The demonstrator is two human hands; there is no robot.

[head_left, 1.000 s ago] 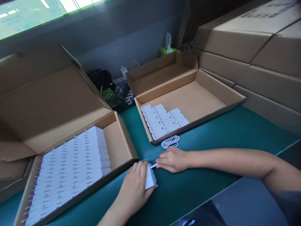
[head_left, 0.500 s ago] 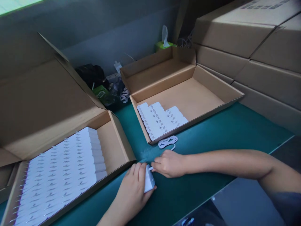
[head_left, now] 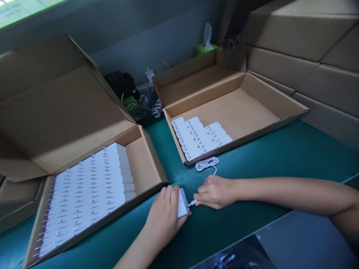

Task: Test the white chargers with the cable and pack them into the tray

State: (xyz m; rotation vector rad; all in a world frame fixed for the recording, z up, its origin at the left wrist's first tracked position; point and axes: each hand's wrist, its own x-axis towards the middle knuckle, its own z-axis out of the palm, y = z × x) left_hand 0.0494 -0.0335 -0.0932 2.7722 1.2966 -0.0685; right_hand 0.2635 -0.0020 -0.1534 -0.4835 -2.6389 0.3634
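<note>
My left hand (head_left: pixel 165 213) is wrapped round a white power adapter (head_left: pixel 183 203), holding it just above the green table. In my right hand (head_left: pixel 214 192) the fingers pinch the plug of a white cable (head_left: pixel 193 203). The plug's metal tip points at the adapter's end face, close against it; whether it touches, I cannot tell. Behind my right hand the rest of the cable lies in a coil (head_left: pixel 206 163). To the left, an open carton (head_left: pixel 151 160) holds rows of white adapters (head_left: pixel 92 186) with metal prongs up. Another open carton (head_left: pixel 252 108) has several white adapters (head_left: pixel 200 138) in its near left corner.
Closed brown cartons (head_left: pixel 283 33) are stacked at the back right. A green tissue box (head_left: pixel 206 48) stands behind the far carton. Between the cartons lie a black bag (head_left: pixel 120 84) and a green packet (head_left: pixel 131 104). The green table (head_left: pixel 252 157) lies under my hands.
The cable plug has come off the upper part of the adapter's end face and now sits lower, at a slant, with its metal tip showing. The whole view has shifted slightly.
</note>
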